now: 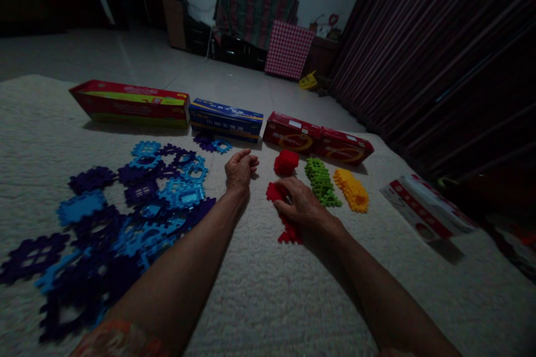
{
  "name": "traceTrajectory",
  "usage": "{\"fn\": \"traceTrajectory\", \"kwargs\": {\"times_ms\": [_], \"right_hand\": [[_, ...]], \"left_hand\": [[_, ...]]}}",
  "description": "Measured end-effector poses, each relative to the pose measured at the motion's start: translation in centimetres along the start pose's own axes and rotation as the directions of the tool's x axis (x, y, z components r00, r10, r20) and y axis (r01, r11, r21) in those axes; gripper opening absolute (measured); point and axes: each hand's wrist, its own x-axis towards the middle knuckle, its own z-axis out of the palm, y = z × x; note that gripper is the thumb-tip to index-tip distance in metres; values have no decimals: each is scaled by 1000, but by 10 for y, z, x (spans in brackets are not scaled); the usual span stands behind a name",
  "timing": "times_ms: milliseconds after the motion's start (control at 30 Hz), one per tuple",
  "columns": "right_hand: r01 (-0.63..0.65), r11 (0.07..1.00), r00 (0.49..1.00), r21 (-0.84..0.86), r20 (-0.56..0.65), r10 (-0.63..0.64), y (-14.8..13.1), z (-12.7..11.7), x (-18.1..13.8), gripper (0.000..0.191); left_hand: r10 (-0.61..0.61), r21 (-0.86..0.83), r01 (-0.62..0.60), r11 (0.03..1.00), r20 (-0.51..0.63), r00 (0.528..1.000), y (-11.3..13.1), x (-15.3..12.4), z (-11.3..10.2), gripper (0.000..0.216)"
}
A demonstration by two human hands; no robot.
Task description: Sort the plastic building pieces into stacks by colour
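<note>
My right hand (pixel 299 201) is over the red interlocking plastic pieces (pixel 290 230), thumb and fingers closed round a red piece (pixel 274 192) at the top of that row. My palm and fingers hide part of the row. Just beyond it is a small stack of red pieces (pixel 286 162). My left hand (pixel 240 170) hovers over the quilt to the left, fingers loosely curled and slightly apart, with nothing visible in them. Left of that arm spreads a loose pile of dark purple pieces (pixel 141 192) and light blue pieces (pixel 81 206), some overlapping.
Green pieces (pixel 321 181) and yellow pieces (pixel 352 189) lie in rows to the right. Along the far side stand a red-and-green box (pixel 138 103), a blue box (pixel 226 120) and two dark red boxes (pixel 293 133). A white-and-red box (pixel 427 209) sits at right on the quilt (pixel 259 295).
</note>
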Motion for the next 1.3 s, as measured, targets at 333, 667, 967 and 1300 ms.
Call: {"fn": "traceTrajectory", "kwargs": {"times_ms": [333, 667, 967, 1300], "right_hand": [[59, 991, 951, -117, -297, -92, 28, -36, 44, 30], [94, 987, 930, -131, -342, -134, 34, -37, 51, 29], [180, 974, 983, 137, -1, -182, -7, -8, 2, 27], [-5, 982, 993, -187, -113, -17, 43, -38, 64, 64]], "left_hand": [[-3, -13, 3, 1000, 6, 1000, -5, 4, -2, 34], [-8, -7, 8, 1000, 3, 1000, -2, 1, 0, 33], [15, 5, -15, 1000, 15, 1000, -3, -1, -1, 34], [3, 8, -3, 1000, 15, 1000, -1, -1, -1, 34]]}}
